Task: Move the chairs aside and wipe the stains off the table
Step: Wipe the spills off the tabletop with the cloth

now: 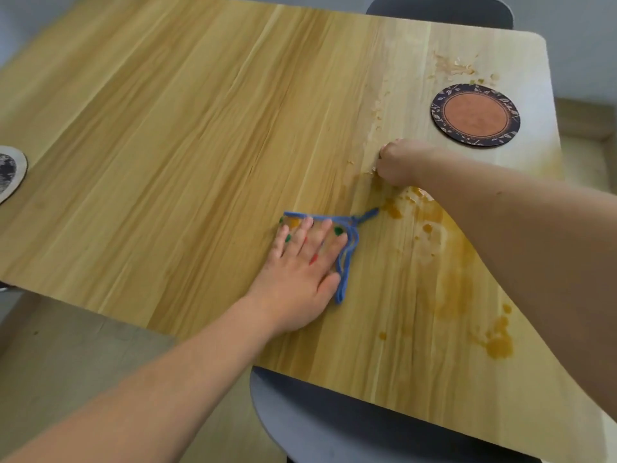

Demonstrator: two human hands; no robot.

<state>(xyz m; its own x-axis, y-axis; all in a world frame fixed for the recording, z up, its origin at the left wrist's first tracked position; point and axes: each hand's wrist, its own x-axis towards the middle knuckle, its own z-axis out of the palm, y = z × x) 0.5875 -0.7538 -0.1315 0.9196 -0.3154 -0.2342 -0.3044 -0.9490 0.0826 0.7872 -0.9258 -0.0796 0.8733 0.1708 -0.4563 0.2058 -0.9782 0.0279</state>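
Note:
My left hand (305, 272) lies flat with straight fingers on a folded cloth (347, 259) that has a blue edge and coloured spots, pressing it onto the wooden table (167, 145). Just right of the cloth are orange-brown stains (447, 285), smeared down toward the near edge, with a thicker blob (499, 345). My right hand (399, 162) is curled into a fist on the table above the stains, by some pale crumbs (377, 111); I cannot see anything in it. More crumbs (457, 66) lie at the far right.
A round dark coaster (475, 114) with an orange centre lies beyond my right hand. Another coaster (10, 173) shows at the left edge. One dark chair (320, 426) sits under the near table edge, and a second chair (440, 8) stands at the far side.

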